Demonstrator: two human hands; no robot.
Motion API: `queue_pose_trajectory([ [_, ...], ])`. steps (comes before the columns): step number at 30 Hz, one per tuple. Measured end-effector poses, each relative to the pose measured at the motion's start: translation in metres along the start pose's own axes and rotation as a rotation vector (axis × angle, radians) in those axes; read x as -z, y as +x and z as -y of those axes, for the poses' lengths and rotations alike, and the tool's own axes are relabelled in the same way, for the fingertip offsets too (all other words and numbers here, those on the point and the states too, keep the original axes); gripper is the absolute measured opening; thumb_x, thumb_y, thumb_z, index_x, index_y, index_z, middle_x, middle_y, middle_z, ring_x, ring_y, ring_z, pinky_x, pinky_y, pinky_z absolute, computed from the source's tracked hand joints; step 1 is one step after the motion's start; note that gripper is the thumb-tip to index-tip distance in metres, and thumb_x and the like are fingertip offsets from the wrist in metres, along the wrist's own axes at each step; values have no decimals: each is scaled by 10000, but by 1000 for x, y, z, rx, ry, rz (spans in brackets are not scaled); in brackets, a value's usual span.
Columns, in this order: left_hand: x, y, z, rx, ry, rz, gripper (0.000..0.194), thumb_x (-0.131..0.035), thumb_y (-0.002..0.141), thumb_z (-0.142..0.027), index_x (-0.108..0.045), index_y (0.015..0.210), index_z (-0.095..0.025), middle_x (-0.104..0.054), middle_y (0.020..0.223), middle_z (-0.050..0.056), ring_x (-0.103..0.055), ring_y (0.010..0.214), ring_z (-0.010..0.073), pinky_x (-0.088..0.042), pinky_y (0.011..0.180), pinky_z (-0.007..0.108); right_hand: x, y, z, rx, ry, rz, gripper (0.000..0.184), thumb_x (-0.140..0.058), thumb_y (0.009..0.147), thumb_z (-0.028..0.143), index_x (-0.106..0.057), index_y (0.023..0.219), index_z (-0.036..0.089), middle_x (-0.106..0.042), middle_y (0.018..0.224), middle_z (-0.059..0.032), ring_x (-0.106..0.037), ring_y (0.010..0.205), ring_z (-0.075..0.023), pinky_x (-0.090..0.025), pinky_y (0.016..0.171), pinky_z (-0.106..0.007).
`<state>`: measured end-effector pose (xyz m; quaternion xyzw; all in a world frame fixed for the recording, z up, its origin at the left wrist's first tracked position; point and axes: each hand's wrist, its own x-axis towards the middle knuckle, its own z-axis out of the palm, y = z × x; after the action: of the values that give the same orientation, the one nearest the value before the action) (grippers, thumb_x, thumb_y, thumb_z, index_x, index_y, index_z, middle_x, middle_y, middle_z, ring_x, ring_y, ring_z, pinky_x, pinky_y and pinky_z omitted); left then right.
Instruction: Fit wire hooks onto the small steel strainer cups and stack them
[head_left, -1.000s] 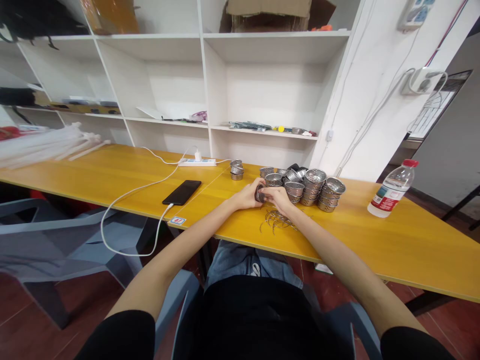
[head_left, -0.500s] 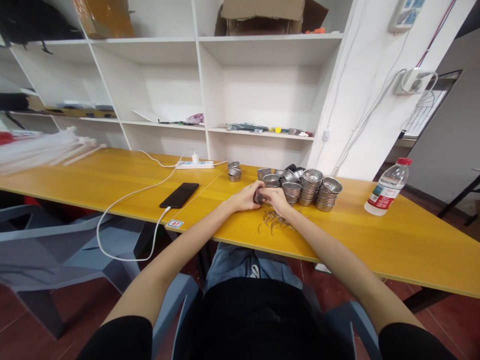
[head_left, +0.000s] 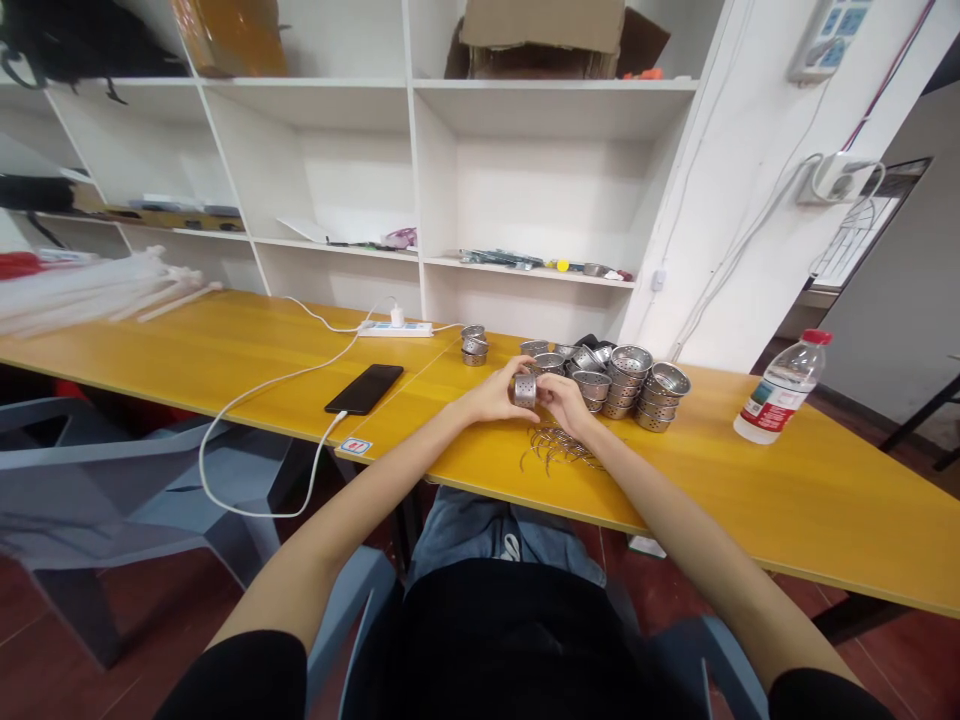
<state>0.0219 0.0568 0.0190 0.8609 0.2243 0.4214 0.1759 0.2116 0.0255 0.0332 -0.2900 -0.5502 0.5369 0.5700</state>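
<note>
Both my hands meet over the yellow table (head_left: 750, 490), holding one small perforated metal cup (head_left: 525, 389) between them. My left hand (head_left: 496, 393) grips its left side and my right hand (head_left: 562, 400) pinches its right side with curled fingers. Just behind stands a cluster of similar metal cups (head_left: 626, 376), some stacked. A loose pile of thin wire rings (head_left: 559, 445) lies on the table under my right wrist. A short stack of cups (head_left: 473, 344) stands apart to the left.
A black phone (head_left: 364, 387) lies on the table, plugged by a white cable (head_left: 255, 400) into a power strip (head_left: 394, 327). A water bottle (head_left: 782, 387) stands at right. White shelves (head_left: 420, 200) rise behind. A white bundle (head_left: 90, 290) lies far left, grey chairs (head_left: 112, 480) below.
The cup has turned in my hands: its perforated side wall now faces me and sits slightly higher. Hands stay in the same place.
</note>
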Motion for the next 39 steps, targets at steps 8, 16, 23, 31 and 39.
queue_pose_trajectory([
  [8, 3, 1, -10, 98, -76, 47, 715, -879, 693, -547, -568, 1235, -199, -692, 1151, 66, -666, 1019, 247, -518, 926, 359, -3, 1, -5, -13, -121, 65, 205, -795, 653, 352, -669, 657, 190, -522, 676, 16, -435, 658, -138, -382, 617, -284],
  [16, 1, -1, -10, 132, 60, 82, 507, -819, 727, -437, -517, 1068, -211, -653, 955, 11, -618, 844, 189, -477, 753, 301, 0, 3, -13, 34, -338, 113, 209, -779, 720, 391, -723, 715, 190, -632, 740, 4, -515, 708, -151, -385, 662, -283],
  [23, -6, -1, -3, 158, 15, 26, 450, -790, 702, -380, -465, 972, -224, -589, 813, -49, -543, 720, 132, -420, 658, 253, 5, 8, -22, 14, -269, 106, 192, -804, 690, 365, -761, 716, 179, -637, 711, 1, -499, 679, -135, -374, 652, -279],
  [31, -5, -1, 1, 168, -47, -8, 484, -810, 684, -367, -456, 983, -231, -626, 856, -39, -545, 724, 122, -435, 674, 252, 5, 12, -27, 27, -271, 74, 202, -828, 670, 365, -750, 653, 180, -642, 677, -5, -499, 658, -134, -370, 644, -283],
  [39, -6, -2, 1, 171, -70, -22, 521, -814, 688, -384, -406, 980, -241, -609, 854, -51, -515, 698, 106, -438, 677, 251, 6, 11, -25, 7, -218, 66, 173, -830, 657, 343, -776, 690, 182, -648, 673, -4, -507, 652, -132, -379, 633, -282],
])
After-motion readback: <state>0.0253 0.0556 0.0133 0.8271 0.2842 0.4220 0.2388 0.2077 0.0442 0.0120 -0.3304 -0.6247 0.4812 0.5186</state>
